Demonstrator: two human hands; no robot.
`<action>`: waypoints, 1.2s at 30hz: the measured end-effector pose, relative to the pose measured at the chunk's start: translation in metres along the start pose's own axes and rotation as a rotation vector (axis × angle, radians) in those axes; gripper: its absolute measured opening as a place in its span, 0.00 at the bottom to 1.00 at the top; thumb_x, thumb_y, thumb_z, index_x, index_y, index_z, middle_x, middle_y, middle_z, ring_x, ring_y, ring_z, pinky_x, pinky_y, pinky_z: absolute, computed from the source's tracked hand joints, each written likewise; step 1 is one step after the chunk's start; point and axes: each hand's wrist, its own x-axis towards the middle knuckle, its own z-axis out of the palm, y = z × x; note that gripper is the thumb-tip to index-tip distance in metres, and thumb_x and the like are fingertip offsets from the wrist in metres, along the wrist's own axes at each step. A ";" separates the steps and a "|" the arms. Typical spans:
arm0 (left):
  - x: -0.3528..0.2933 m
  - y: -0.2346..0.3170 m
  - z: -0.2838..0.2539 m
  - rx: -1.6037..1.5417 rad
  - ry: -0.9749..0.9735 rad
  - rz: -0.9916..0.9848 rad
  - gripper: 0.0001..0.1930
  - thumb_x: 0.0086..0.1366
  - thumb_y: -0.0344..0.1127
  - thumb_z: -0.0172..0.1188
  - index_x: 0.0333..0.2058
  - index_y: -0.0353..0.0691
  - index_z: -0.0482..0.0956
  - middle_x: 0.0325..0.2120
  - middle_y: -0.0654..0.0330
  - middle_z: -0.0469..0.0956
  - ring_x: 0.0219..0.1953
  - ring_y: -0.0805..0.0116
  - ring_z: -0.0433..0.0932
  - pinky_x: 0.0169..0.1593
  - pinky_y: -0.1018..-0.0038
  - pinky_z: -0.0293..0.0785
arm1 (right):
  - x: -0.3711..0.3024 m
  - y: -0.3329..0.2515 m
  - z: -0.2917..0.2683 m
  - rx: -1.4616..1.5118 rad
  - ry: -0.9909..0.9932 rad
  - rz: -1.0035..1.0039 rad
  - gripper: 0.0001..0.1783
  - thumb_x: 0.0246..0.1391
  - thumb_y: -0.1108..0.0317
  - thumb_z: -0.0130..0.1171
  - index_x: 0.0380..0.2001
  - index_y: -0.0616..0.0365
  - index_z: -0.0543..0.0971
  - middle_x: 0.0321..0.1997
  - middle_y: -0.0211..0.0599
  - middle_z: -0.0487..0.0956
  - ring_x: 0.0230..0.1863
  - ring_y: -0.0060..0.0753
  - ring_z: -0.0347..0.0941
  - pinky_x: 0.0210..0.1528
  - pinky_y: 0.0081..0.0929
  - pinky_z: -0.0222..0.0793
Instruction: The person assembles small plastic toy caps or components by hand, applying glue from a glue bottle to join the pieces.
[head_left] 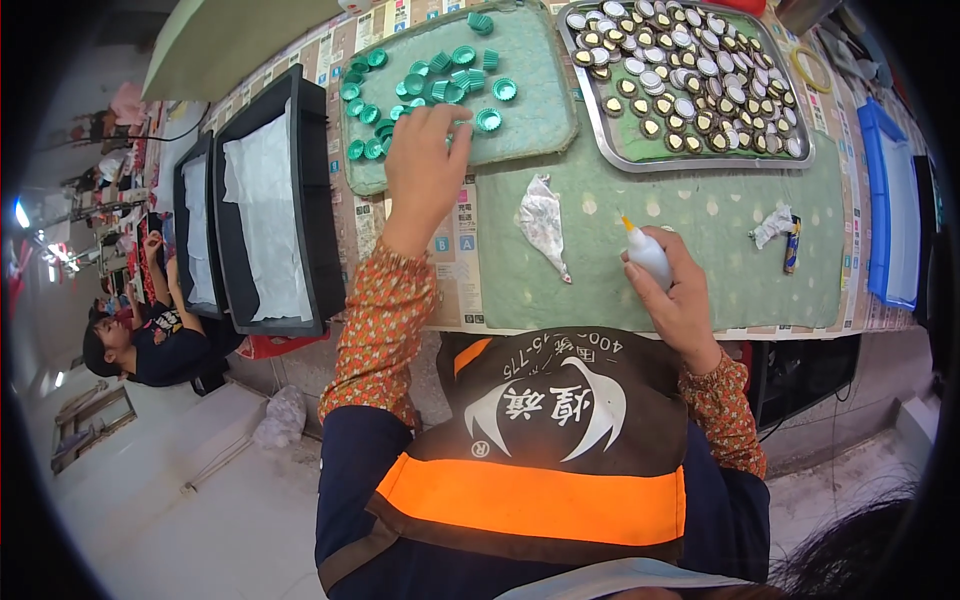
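Observation:
My left hand point(428, 165) reaches over a pale green tray point(545, 140) of small green fluted cups point(463, 56). Its fingers point down among the cups, thumb apart, and I see nothing held between them; the fingertips are partly hidden. In my right hand point(685, 305) is a small white squeeze bottle point(648, 262) with a thin yellow nozzle, tilted up and to the left. It is above the green mat point(600, 300). A crumpled patterned cloth or tissue point(543, 225) lies on the mat between my hands.
At the far right, a metal tray point(612, 160) holds many round dark, white and cream pieces. A small tube with crumpled paper point(791, 245) lies right of my right hand. Black bins point(315, 200) stand on the left, a blue tray point(880, 200) on the right. Another person point(150, 335) sits beyond the bins.

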 end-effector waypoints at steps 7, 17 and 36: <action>0.016 -0.001 0.026 0.162 -0.056 0.078 0.08 0.62 0.36 0.65 0.40 0.47 0.82 0.36 0.58 0.76 0.43 0.53 0.74 0.45 0.56 0.71 | -0.006 -0.007 0.009 -0.009 -0.130 -0.024 0.21 0.60 0.68 0.66 0.55 0.61 0.76 0.45 0.40 0.81 0.43 0.32 0.78 0.47 0.30 0.73; -0.052 0.088 -0.010 -0.698 -0.384 -0.207 0.11 0.68 0.31 0.59 0.47 0.39 0.72 0.34 0.54 0.81 0.33 0.60 0.81 0.38 0.67 0.76 | 0.009 -0.022 0.023 0.251 -0.040 0.055 0.23 0.59 0.68 0.69 0.55 0.59 0.74 0.42 0.29 0.81 0.44 0.20 0.76 0.48 0.23 0.72; -0.132 0.090 0.008 -1.588 -0.765 -0.700 0.20 0.75 0.36 0.56 0.61 0.40 0.67 0.51 0.56 0.77 0.46 0.71 0.79 0.52 0.70 0.80 | 0.004 -0.013 0.038 0.443 -0.086 0.409 0.18 0.61 0.68 0.67 0.51 0.59 0.73 0.36 0.27 0.77 0.29 0.11 0.72 0.21 0.12 0.63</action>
